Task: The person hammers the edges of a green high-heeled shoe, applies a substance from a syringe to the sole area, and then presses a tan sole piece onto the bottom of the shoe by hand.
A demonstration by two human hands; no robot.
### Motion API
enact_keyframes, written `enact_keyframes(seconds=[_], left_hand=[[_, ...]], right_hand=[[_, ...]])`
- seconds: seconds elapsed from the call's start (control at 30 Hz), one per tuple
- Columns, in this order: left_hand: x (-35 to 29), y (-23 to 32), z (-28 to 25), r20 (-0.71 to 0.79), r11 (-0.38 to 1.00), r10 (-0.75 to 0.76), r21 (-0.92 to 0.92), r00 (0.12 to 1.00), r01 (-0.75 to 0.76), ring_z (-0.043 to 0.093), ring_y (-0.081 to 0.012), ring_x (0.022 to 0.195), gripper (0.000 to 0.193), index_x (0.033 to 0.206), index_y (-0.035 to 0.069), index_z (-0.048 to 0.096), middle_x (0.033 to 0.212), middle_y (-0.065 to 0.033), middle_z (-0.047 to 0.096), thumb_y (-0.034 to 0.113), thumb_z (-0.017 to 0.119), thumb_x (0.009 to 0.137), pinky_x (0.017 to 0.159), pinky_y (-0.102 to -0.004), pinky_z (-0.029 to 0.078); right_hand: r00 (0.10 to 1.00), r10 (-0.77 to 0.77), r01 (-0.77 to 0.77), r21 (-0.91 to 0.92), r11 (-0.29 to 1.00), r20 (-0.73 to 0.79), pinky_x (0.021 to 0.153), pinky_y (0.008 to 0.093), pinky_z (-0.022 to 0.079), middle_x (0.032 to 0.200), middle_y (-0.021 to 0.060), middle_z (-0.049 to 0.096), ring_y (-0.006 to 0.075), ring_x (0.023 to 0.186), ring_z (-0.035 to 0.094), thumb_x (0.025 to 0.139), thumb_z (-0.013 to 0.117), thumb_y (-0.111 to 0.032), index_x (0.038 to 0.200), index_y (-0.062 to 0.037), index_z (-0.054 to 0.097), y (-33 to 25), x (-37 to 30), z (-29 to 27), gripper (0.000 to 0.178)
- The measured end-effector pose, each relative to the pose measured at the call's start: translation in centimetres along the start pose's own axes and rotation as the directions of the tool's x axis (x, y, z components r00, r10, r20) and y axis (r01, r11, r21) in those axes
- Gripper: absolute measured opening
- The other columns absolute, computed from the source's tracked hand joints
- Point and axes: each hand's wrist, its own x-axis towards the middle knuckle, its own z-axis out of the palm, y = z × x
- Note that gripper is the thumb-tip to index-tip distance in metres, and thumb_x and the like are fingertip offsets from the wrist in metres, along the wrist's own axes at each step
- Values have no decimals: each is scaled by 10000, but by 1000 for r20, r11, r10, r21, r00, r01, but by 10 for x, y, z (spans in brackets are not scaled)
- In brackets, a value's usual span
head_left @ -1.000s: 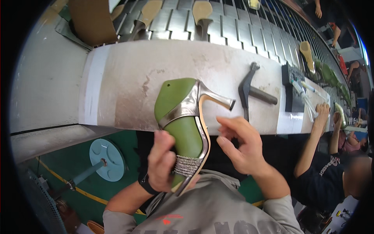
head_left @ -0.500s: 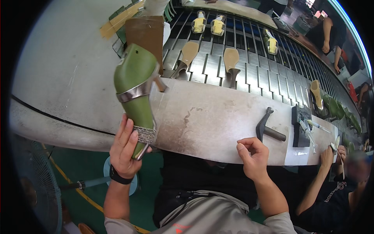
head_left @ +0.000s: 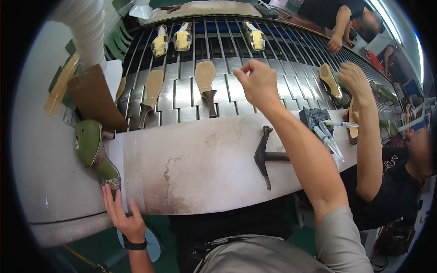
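A green shoe form [head_left: 83, 141] wears a metallic strap and a glittery toe band. It lies on the worktable at the far left, toe toward me. My left hand [head_left: 126, 223] has its fingers spread, with fingertips at the toe band and no grip round it. Over the conveyor's metal slats my right hand [head_left: 260, 84] is raised, fingers curled together; anything in them is hidden. Left of it, a tan sole [head_left: 205, 75] with a brown heel lies on the slats. A hammer [head_left: 261, 157] rests on the table, its handle partly behind my right forearm.
More soles [head_left: 154, 86] and shoes with yellow padding [head_left: 183, 38] sit on the conveyor [head_left: 177, 102]. A brown board [head_left: 93, 100] stands beside a white hose [head_left: 88, 36]. A dark block [head_left: 314, 117] and slim tubes [head_left: 325, 139] lie right, near a co-worker's raised hand [head_left: 355, 82].
The view has shifted right. The green shoe form, held up by my left hand before, now lies on the table with the fingers loosened. My right hand has reached forward from the table edge over the conveyor.
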Motion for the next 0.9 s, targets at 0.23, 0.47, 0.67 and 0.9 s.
enact_keyframes(seconds=[0.23,0.47,0.67,0.9], left_hand=[[21,64,46,210,970,170,-209,963,-125,682,-469,1130,331,1132,-43,700,1288,-265,697,166,728,877,945,-538,540],[29,66,37,247,977,85,-210,965,-32,728,-416,1079,286,1153,-4,737,1200,-226,755,213,711,968,969,-532,554],[35,70,37,236,974,58,-225,970,-3,730,-391,1066,256,1099,-15,742,1176,-207,759,180,714,935,897,-498,568],[27,73,34,145,967,26,-253,989,11,717,-393,1090,312,1142,1,739,1207,-186,750,208,758,909,929,-512,554]], right_hand=[[973,210,-163,-370,914,91,870,485,581,926,187,779,386,961,755,881,730,-402,913,-68,756,80,118,66,336],[952,-58,125,-207,970,299,1029,506,544,1264,268,678,427,1223,654,890,761,-487,1272,39,594,2,208,205,670],[981,112,-79,-199,977,158,1025,471,557,1385,261,561,403,1253,637,769,893,-475,1566,27,350,-43,239,294,1087],[958,200,-220,75,973,207,1026,467,534,1296,282,680,418,1179,683,744,833,-461,1412,16,586,-34,206,197,857]])
